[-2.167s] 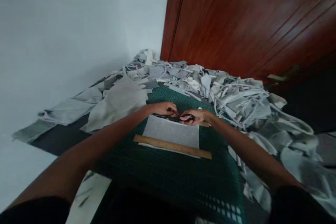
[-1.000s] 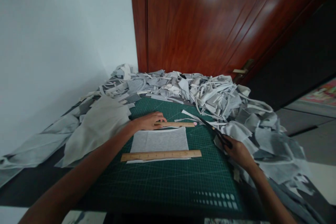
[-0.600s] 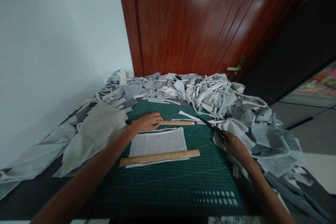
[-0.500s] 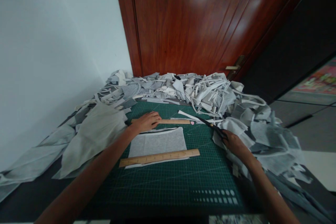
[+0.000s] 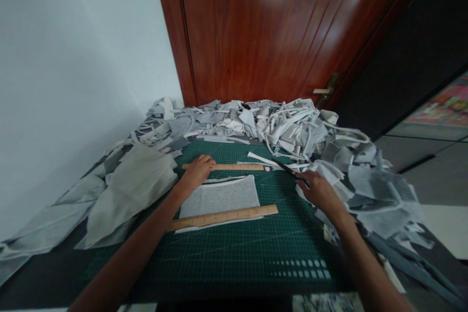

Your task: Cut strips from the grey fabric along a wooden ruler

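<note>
My left hand (image 5: 199,173) rests with curled fingers on the upper wooden ruler (image 5: 237,167), near that ruler's left end. Just below it lies a folded light-grey piece of fabric (image 5: 223,196), with a second wooden ruler (image 5: 234,215) across its lower edge. My right hand (image 5: 317,187) has its fingers closed around the handle end of black scissors (image 5: 285,168). The blades point up and left over narrow white fabric strips (image 5: 260,158). A small pink piece (image 5: 267,169) sits by the upper ruler's right end.
A green gridded cutting mat (image 5: 285,234) covers the middle of the dark table. Piled grey and white fabric scraps (image 5: 292,129) line its back, with larger cloth pieces (image 5: 127,195) on the left and a heap (image 5: 383,200) on the right. Behind stands a wooden door (image 5: 248,34).
My left hand has slid left along the upper ruler. The right hand has shifted left and forward over the scissors' handles. Rulers and fabric have stayed in place.
</note>
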Tool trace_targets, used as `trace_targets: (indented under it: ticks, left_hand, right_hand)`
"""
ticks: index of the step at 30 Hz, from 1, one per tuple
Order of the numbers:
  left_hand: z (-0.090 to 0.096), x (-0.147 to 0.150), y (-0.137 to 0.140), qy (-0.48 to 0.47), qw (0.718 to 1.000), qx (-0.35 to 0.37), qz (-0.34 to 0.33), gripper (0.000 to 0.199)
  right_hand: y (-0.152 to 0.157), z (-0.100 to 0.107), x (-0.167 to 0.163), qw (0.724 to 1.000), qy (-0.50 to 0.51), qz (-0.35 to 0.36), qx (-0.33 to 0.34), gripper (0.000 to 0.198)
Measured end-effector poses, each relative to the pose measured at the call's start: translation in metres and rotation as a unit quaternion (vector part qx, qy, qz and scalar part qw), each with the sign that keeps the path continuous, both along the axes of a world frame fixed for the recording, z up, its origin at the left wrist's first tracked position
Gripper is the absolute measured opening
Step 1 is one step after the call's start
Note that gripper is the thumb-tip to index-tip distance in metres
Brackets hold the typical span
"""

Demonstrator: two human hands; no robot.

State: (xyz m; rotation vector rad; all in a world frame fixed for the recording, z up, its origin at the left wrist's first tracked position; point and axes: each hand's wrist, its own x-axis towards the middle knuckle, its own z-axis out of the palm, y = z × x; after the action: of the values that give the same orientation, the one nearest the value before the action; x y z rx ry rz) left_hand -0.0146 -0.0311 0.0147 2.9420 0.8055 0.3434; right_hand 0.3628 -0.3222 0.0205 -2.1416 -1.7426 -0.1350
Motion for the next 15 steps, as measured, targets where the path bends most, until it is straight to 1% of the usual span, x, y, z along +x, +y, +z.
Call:
trace_targets:
  ticks: [4, 7, 11, 13, 15]
  left_hand:
    - [-0.002, 0.003, -0.005, -0.013, 1.0, 0.001, 0.018, 0.016]
    - [-0.002, 0.003, -0.009, -0.014, 1.0, 0.003, 0.025, 0.022]
    - [0.003, 0.001, -0.016, -0.008, 1.0, 0.003, 0.006, 0.035]
    - [0.007, 0.0, -0.019, -0.008, 1.0, 0.009, 0.003, 0.042]
    - [0.012, 0.0, -0.024, -0.01, 1.0, 0.017, 0.006, 0.045]
  right_hand:
    - [0.036, 0.009, -0.041, 0.989, 0.02, 0.105, 0.1, 0.027]
    - [0.062, 0.005, -0.067, 0.978, 0.03, 0.151, 0.139, 0.026]
    - [0.089, -0.008, -0.088, 0.969, 0.042, 0.193, 0.148, 0.027]
    - [0.096, -0.013, -0.093, 0.968, 0.043, 0.202, 0.141, 0.03]
    - [0.098, -0.015, -0.097, 0.968, 0.041, 0.206, 0.136, 0.034]
